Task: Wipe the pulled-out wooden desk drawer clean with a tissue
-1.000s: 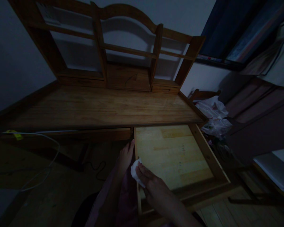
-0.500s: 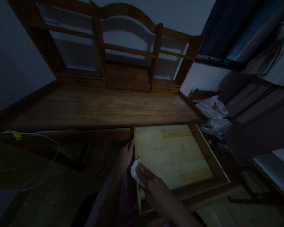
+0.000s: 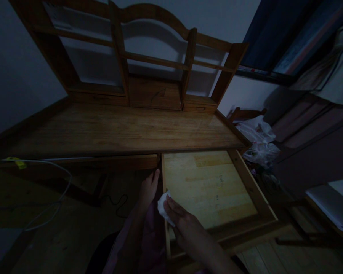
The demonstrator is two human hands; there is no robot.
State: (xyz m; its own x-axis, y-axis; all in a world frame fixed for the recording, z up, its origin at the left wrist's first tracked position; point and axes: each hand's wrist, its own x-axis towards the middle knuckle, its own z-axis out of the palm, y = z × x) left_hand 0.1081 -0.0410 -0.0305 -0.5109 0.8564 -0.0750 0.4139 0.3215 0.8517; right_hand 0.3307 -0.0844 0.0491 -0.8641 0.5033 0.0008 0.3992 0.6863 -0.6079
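A wooden desk (image 3: 125, 129) has a light-wood drawer (image 3: 246, 179) pulled out below its right half; the drawer's bottom is bare. My right hand (image 3: 180, 221) is closed on a small white crumpled cloth (image 3: 161, 207) and presses it on the drawer's left rim near the front corner. My left hand (image 3: 148, 188) lies outside the drawer along its left wall, fingers stretched forward and holding nothing. The room is very dark.
A wooden hutch (image 3: 154, 57) with bare shelves stands at the back of the desk. White plastic bags (image 3: 258, 140) lie to the right. A white cable (image 3: 54, 179) and a black cord (image 3: 117, 201) trail under the desk at left. A pale flat surface (image 3: 334, 205) is at far right.
My left hand has drawn slightly left, away from the drawer's side wall. The right hand and the cloth stay in the same spot.
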